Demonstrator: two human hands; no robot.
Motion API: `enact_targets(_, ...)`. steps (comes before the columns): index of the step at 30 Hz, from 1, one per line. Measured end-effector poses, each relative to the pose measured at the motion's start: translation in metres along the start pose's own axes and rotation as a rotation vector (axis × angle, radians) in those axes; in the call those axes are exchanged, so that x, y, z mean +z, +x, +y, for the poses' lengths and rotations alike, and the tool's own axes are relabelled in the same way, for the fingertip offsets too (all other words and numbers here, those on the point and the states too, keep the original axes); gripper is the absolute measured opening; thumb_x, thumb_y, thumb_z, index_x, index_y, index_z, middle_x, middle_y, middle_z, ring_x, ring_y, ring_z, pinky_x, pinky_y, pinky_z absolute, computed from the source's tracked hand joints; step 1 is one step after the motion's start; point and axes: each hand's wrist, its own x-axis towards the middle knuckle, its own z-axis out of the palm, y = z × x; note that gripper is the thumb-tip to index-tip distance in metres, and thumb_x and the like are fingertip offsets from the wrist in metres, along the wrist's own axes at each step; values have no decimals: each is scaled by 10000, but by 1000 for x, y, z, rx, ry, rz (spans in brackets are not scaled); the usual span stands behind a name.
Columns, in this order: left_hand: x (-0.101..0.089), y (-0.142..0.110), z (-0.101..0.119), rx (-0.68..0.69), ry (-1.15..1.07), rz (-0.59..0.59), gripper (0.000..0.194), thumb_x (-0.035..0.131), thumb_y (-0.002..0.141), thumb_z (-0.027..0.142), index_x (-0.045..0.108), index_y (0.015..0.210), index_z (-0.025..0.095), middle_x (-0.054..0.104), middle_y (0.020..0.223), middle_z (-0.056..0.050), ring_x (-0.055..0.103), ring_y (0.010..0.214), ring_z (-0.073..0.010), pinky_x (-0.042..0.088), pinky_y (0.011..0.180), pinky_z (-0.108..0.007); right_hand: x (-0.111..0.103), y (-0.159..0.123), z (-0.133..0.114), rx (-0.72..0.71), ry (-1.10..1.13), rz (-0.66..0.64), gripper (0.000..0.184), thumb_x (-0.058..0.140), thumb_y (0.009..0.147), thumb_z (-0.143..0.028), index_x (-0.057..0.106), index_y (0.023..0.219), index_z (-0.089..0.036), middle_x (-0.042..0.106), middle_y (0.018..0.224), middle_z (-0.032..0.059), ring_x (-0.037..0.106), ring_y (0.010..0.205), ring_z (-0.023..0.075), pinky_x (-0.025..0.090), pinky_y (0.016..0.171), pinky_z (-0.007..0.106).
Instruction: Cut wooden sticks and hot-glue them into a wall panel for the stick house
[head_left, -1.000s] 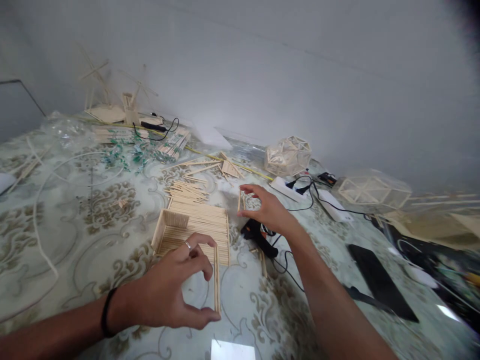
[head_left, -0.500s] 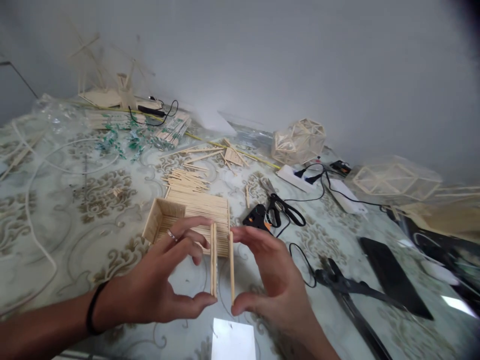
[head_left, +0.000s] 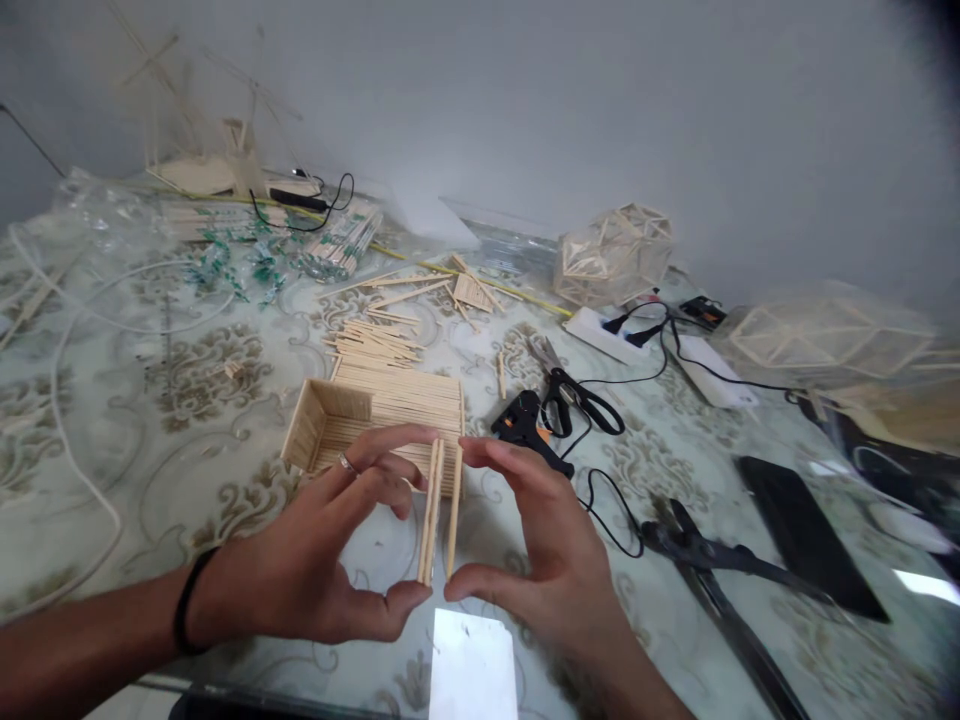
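Between the thumb and index finger of my left hand (head_left: 360, 535) is a narrow strip of wooden sticks (head_left: 430, 512), at least two side by side, held by its ends. My right hand (head_left: 536, 530) pinches a single wooden stick (head_left: 454, 515) by its ends in the same way. Strip and stick stand close together, nearly parallel, with a slim gap between them. Behind my hands lies a flat panel of sticks (head_left: 412, 400). An open box shape made of sticks (head_left: 307, 425) stands at its left side, partly covered by my left hand.
Loose sticks (head_left: 375, 342) lie behind the panel. To the right are a black glue gun (head_left: 519, 420), scissors (head_left: 577, 400), a power strip (head_left: 607, 333), a cutter-like tool (head_left: 697, 550) and a black phone (head_left: 814, 540). Wrapped stick bundles (head_left: 341, 240) lie at the back.
The stick in my right hand has come closer to the strip in my left hand, narrowing the gap. Both pieces now lean slightly. The camera view has shifted a little.
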Motion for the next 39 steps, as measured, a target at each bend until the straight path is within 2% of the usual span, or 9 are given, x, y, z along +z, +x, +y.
enact_targets(6,1,-2,0,-3,-7,-35,549,799,806,195,421,1194,283,617,1387,-115,528,1521,-341,550,1176,-498,1,1,0,-19,-6,-6,904,960,775,-552,530,1563,-447,702,1464,58,661,1341,335,530,1164,582)
enact_targets(12,2,2,3,-6,-13,-50,531,775,788,167,408,1151,291,605,1449,-121,529,1527,-336,564,1164,-493,1,5,-2,-24,-28,-18,911,969,763,-548,537,1560,-462,713,1444,64,671,1318,357,543,1134,615)
enact_targets(19,2,1,3,9,-4,-38,561,775,767,158,410,1168,301,647,1326,-88,558,1492,-339,589,1119,-475,1,7,-3,-29,-47,-20,922,983,747,-539,545,1555,-462,722,1425,64,676,1310,359,549,1125,615)
enact_targets(25,2,2,4,12,-1,-31,526,769,776,168,415,1145,290,649,1301,-88,565,1484,-329,577,1133,-466,2,6,-2,-29,-31,-39,930,971,760,-543,521,1571,-477,708,1446,42,662,1326,332,529,1152,567)
enact_targets(33,2,0,2,9,22,-58,575,808,782,197,418,1195,283,646,1305,-82,557,1496,-342,570,1160,-448,3,7,-2,-35,-20,-42,963,988,724,-554,528,1566,-473,713,1424,54,663,1314,347,521,1145,590)
enact_targets(39,2,0,2,33,29,-30,575,835,792,248,436,1205,275,668,1272,-96,592,1460,-352,588,1148,-460,6,7,-1,-42,9,-30,960,991,727,-540,529,1567,-477,703,1434,52,652,1318,340,521,1146,581)
